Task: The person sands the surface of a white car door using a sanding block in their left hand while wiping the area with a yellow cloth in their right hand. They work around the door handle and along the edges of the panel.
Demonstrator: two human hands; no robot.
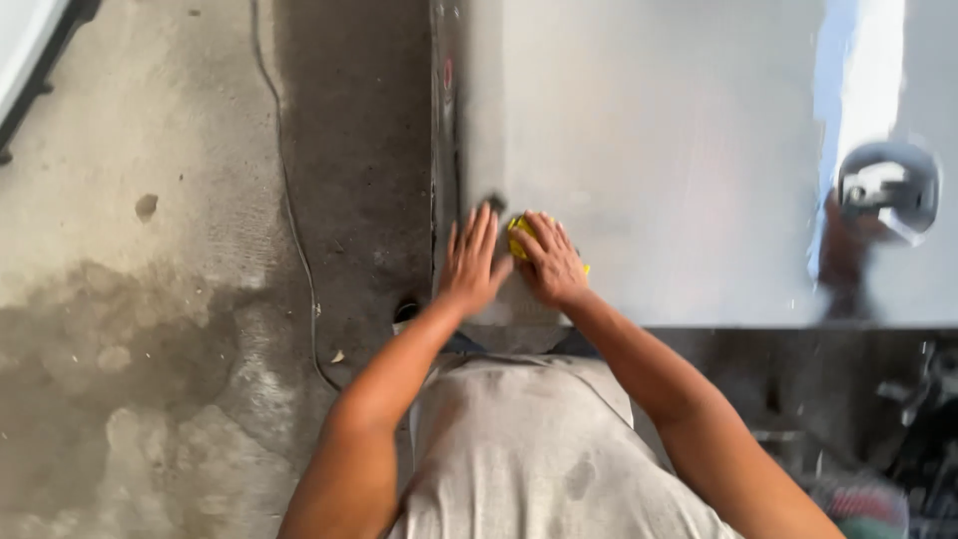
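A large shiny silver panel [679, 150] fills the upper right of the head view. My left hand [471, 262] lies flat against its lower left part, fingers spread and pointing up. Right beside it my right hand [549, 262] presses a small yellow pad [518, 235] onto the same surface. Only the pad's yellow edges show past my fingers. Both forearms reach up from my grey shirt at the bottom.
A recessed door handle [888, 190] sits in the panel at the right. Stained, damp concrete floor [150, 299] spreads left, with a thin cable [294, 230] running across it. Dark clutter [878, 439] lies under the panel at lower right.
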